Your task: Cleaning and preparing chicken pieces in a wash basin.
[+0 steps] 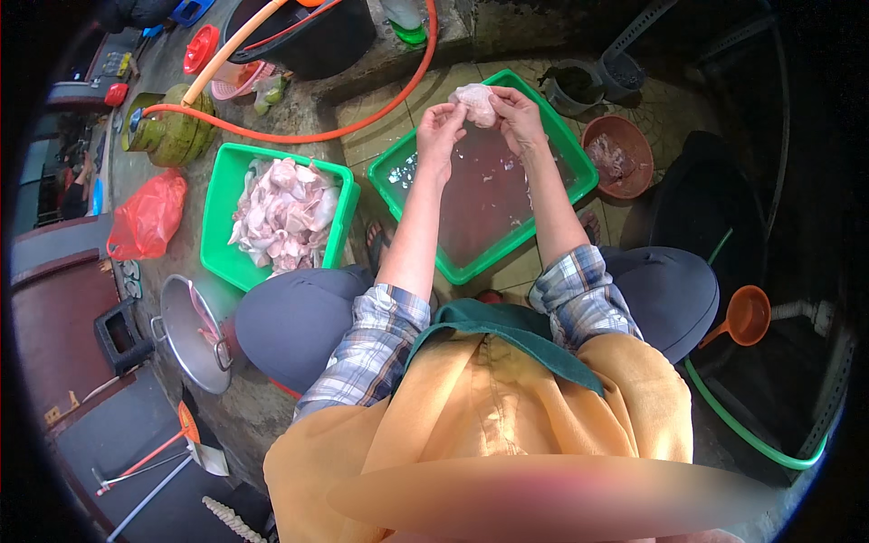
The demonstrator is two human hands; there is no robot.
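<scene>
Both hands hold one pale piece of raw meat (474,104), probably chicken, over the far part of a green plastic basin (461,273). My left hand (440,132) pinches its left side between thumb and fingers. My right hand (519,119) grips its right side, thumb towards the front. Cloudy pinkish water (478,197) stands in the basin, with small pale scraps floating on it. To the left, a second green basin (220,224) holds a heap of raw chicken pieces (288,207).
A brown plastic bowl (631,188) with scraps stands right of the water basin. An orange hose (326,138) runs from a green gas cylinder (178,129) past a black tub (333,47). At left are a red plastic bag (151,216) and a metal pot (187,339); an orange dipper (749,315) is at right.
</scene>
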